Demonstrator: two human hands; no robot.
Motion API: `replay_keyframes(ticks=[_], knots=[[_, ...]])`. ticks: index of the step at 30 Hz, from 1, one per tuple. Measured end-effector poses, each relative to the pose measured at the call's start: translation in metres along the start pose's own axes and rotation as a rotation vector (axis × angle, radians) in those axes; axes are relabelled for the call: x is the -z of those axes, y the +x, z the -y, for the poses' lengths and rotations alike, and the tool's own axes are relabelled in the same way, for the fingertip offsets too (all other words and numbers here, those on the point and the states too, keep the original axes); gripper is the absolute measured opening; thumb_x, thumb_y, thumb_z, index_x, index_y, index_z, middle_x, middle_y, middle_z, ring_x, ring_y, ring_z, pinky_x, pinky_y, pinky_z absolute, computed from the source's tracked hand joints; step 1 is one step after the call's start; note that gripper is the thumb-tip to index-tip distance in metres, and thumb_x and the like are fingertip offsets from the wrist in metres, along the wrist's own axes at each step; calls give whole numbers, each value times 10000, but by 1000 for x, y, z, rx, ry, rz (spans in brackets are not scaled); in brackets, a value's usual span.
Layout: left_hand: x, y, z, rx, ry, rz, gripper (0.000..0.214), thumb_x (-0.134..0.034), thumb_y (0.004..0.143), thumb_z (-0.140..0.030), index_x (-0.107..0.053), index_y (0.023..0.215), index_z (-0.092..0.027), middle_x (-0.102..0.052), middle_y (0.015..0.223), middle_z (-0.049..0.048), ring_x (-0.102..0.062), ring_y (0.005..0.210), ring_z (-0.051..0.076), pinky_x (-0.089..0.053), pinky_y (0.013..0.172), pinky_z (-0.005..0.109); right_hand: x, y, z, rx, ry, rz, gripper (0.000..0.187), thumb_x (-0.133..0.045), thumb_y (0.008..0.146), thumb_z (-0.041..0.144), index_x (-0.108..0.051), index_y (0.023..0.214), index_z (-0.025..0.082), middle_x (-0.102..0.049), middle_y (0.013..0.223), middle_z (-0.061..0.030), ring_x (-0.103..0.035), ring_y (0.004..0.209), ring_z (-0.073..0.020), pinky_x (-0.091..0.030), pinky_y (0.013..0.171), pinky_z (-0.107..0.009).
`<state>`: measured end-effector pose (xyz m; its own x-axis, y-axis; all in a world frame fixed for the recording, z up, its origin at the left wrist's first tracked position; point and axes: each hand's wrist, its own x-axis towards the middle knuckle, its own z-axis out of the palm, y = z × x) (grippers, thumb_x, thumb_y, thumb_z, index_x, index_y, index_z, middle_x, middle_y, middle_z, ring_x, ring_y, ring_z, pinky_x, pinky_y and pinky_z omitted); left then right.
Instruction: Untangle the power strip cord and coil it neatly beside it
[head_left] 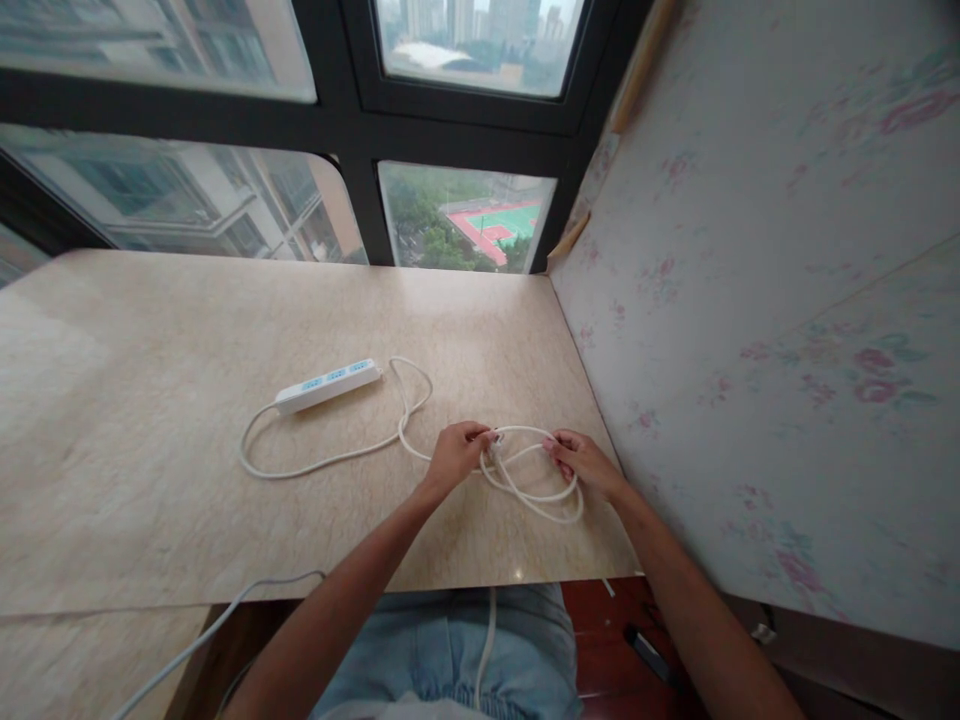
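A white power strip (327, 385) with blue sockets lies on the beige marble-look table (150, 420). Its white cable (322, 462) loops across the table toward me and is gathered into a small coil (534, 482) between my hands. My left hand (456, 455) is closed, pinching the left side of the coil near what looks like the plug. My right hand (583, 462) grips the coil's right side with curled fingers. Both hands rest near the table's front right corner.
A floral-papered wall (750, 300) stands close on the right. Dark-framed windows (345, 130) run behind the table. Another white cable (217, 625) hangs off the front edge toward my lap. A dark object (649, 652) lies on the red-brown floor.
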<state>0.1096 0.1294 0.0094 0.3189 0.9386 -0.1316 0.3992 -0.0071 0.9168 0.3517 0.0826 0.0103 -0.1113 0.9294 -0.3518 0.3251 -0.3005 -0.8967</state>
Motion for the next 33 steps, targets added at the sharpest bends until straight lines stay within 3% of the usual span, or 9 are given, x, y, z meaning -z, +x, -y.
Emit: replay_keyframes(ticks=[6, 9, 12, 15, 19, 23, 27, 30, 33], knots=[[-6, 9, 4, 146, -205, 36, 215, -545, 848, -268, -635, 790, -82, -630, 702, 51, -611, 627, 138, -456, 590, 231, -4, 5, -3, 0, 46, -30, 478, -577, 751, 619, -445, 709, 161, -413, 565, 40, -363, 432, -69, -283, 431, -226], [-14, 12, 1, 247, -357, 51, 165, -501, 879, -240, -553, 848, -86, -609, 740, 48, -639, 620, 155, -486, 563, 251, -7, 6, -3, -29, 65, -47, 492, -591, 729, 634, -435, 724, 167, -403, 557, 49, -347, 413, -67, -283, 410, -229], [-18, 14, -1, 306, -364, 69, 159, -467, 904, -254, -509, 947, -106, -600, 817, 46, -644, 606, 158, -504, 551, 278, -8, 5, -3, -50, 97, -65, 510, -596, 724, 648, -436, 732, 163, -404, 565, 51, -336, 412, -57, -270, 399, -220], [-15, 13, 0, 150, -173, 60, 239, -479, 911, -334, -529, 998, -117, -618, 916, 77, -652, 722, 162, -504, 615, 273, -7, 5, -3, -63, 153, -87, 536, -613, 712, 662, -453, 757, 152, -434, 594, 43, -344, 419, -49, -269, 395, -208], [1, 1, -5, -132, 94, -9, 339, -496, 904, -400, -565, 1076, -116, -614, 1070, 115, -602, 960, 180, -476, 824, 298, -2, 3, -2, -91, 233, -44, 572, -638, 697, 673, -500, 840, 137, -524, 682, 4, -457, 488, -75, -375, 453, -220], [23, -32, -16, -221, 137, -166, 344, -493, 901, -389, -564, 1114, -129, -605, 1045, 103, -579, 933, 164, -462, 810, 285, 8, 3, 2, -120, 229, 24, 651, -639, 671, 708, -595, 920, 108, -621, 812, -76, -579, 686, -138, -468, 651, -271], [32, -77, -13, 15, 3, -179, 337, -528, 865, -449, -590, 993, -144, -628, 876, 69, -601, 785, 154, -466, 697, 262, 18, 10, 11, -54, 22, 68, 627, -613, 714, 683, -671, 935, 99, -657, 935, -110, -587, 834, -183, -451, 788, -320], [22, -104, 2, 233, -142, -42, 394, -555, 825, -498, -580, 971, -133, -628, 795, 64, -612, 700, 164, -474, 637, 273, 22, 17, 21, -15, -54, 136, 567, -656, 734, 573, -665, 1062, 111, -653, 1027, -106, -589, 904, -194, -441, 829, -325], [5, -115, 11, 472, -400, 57, 569, -682, 699, -476, -519, 1107, -114, -636, 881, 90, -635, 727, 194, -498, 598, 294, 24, 21, 31, 4, -94, 211, 592, -715, 692, 443, -621, 1172, 110, -661, 978, -94, -597, 847, -175, -447, 778, -299]])
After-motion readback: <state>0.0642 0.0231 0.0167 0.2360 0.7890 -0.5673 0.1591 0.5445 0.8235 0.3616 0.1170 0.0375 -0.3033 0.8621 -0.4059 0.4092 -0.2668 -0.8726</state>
